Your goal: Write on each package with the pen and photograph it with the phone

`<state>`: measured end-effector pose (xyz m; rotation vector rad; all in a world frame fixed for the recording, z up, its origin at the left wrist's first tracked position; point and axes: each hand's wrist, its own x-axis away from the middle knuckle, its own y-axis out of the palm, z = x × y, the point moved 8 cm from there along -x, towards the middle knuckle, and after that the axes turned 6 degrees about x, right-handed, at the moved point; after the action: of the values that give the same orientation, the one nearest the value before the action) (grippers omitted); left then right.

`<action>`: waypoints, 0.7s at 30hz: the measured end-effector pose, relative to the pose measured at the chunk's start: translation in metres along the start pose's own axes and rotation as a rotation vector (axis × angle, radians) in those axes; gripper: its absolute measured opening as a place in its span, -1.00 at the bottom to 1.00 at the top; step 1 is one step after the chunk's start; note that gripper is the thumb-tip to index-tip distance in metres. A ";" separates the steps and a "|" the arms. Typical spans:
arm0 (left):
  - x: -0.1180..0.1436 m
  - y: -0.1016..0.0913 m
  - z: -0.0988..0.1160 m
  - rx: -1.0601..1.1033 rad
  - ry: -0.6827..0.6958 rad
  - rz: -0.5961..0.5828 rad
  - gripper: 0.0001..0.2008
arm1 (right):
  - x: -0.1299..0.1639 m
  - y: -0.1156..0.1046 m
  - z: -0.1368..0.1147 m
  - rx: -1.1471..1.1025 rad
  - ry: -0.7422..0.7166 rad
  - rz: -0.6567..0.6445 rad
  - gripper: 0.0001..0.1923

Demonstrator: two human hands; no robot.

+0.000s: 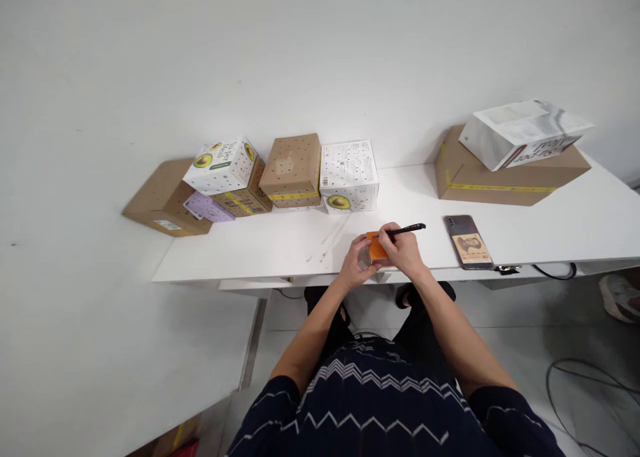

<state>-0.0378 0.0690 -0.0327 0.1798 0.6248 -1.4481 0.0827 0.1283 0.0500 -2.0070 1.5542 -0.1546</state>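
Observation:
My right hand [404, 250] is closed round a black pen [413, 228], whose tip end points left over an orange pad of notes [376, 249]. The pad is at the front edge of the white table [270, 253]. Gripping its left side is my left hand [356, 265], with the thumb along the near edge. Parts of the pad are hidden by my fingers. I cannot tell whether there is writing on it.
A phone [469, 242] lies to the right. Behind it, a white box [520, 133] rests on a long brown carton [500, 190]. Several boxes stand back left, among them a dotted brown box [293, 167] and a white avocado box [349, 177]. A cable [555, 273] hangs at the front edge.

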 end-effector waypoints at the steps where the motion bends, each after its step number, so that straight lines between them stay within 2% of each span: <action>1: 0.000 0.000 -0.001 -0.008 -0.007 -0.001 -0.38 | 0.000 0.000 -0.001 0.003 -0.005 -0.003 -0.85; 6: 0.001 -0.001 -0.001 -0.019 0.003 0.008 -0.38 | 0.000 -0.002 0.000 0.005 -0.002 0.013 -0.84; 11: 0.001 -0.001 0.000 -0.019 0.005 0.003 -0.38 | 0.002 0.000 0.008 -0.088 0.044 0.008 -0.82; 13: 0.001 -0.001 0.001 -0.021 0.018 0.009 -0.38 | 0.004 -0.005 0.015 -0.203 0.092 0.091 -0.79; 17: 0.001 -0.001 0.002 -0.019 0.032 0.010 -0.38 | 0.009 -0.028 0.034 -0.406 0.106 0.379 -0.78; 19: 0.001 0.000 0.002 -0.025 0.034 0.006 -0.38 | 0.008 -0.042 0.046 -0.333 0.078 0.459 -0.75; 21: 0.001 -0.001 0.004 -0.025 0.045 0.004 -0.39 | 0.002 -0.057 0.056 -0.166 0.022 0.461 -0.73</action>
<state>-0.0373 0.0664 -0.0296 0.1947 0.6789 -1.4355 0.1559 0.1561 0.0328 -1.7101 2.0526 0.1392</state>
